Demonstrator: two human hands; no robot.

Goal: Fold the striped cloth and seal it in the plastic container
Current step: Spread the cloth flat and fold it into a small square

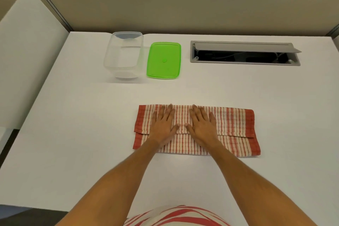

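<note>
Striped cloth (231, 130) folded, long axis left-right, hands flat atop

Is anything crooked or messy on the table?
A little. The striped cloth is folded unevenly: its top layer stops short, leaving a strip of the lower layer showing. The cable hatch in the table also stands open.

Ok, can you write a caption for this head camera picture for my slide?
Both hands, left and right, press flat on a folded red-striped cloth, with a clear plastic container and green lid behind.
</note>
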